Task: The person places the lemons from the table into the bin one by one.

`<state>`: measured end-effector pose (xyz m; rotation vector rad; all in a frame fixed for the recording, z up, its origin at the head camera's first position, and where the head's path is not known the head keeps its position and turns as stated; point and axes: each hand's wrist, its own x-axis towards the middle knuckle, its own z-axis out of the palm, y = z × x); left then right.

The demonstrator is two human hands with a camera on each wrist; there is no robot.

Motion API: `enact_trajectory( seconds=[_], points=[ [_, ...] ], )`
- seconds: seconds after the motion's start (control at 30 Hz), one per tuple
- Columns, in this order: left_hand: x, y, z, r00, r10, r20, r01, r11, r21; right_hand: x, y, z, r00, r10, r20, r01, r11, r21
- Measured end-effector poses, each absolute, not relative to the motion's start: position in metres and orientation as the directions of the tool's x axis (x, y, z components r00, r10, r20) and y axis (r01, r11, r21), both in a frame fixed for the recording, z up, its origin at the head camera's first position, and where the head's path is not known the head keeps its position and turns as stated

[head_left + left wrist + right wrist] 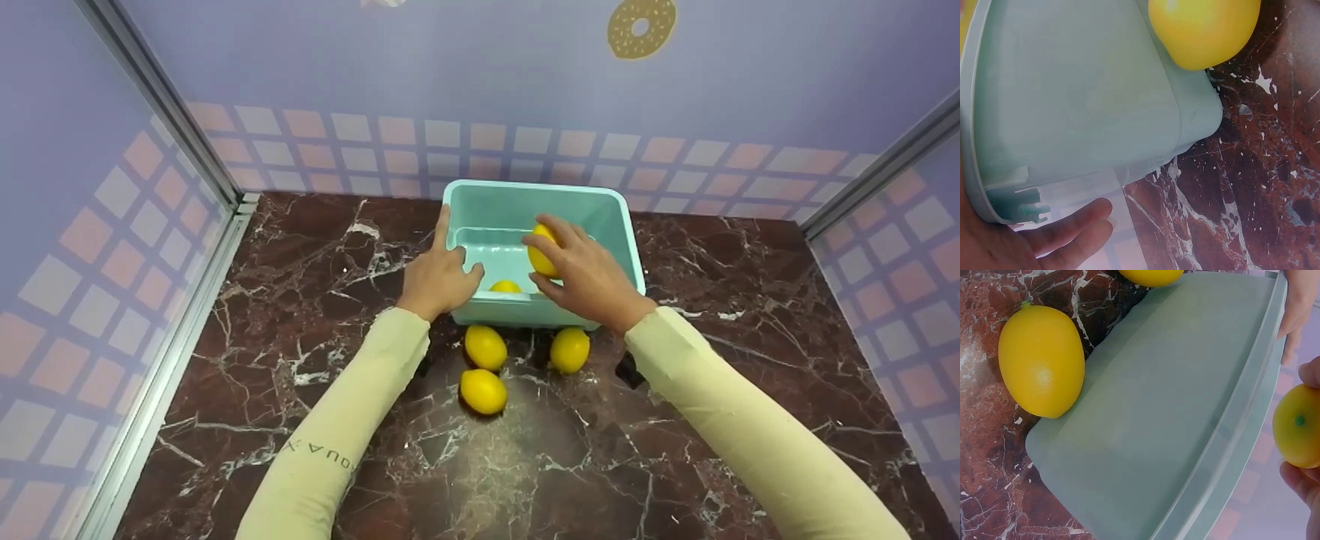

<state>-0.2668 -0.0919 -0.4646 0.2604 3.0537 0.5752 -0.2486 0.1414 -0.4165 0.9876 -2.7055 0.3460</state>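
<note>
Head view: right grip (589, 274) pinches lemon (541, 259), long axis roughly near-far, stem end (1299, 420) facing right-wrist camera; tub (525, 311) below; left grip (439, 279), fingers extended, touches tub.

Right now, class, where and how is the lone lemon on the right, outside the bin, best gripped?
Probably around its middle, from above, across its left and right flanks: the lemon lies on its side close to the front wall of the bin, which crowds its far end, while both flanks look free.
</note>
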Motion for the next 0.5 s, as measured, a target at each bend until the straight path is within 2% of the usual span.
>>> enact_trajectory(
  seconds=[0.5],
  points=[
    [-0.2664, -0.0923, -0.4645, -0.985, 0.171, 0.024, 0.167, 0.906, 0.39, -0.2546, 0.1403, -0.4159, -0.763, -0.581, 0.285, -0.636, 0.754, -0.165]
  ],
)
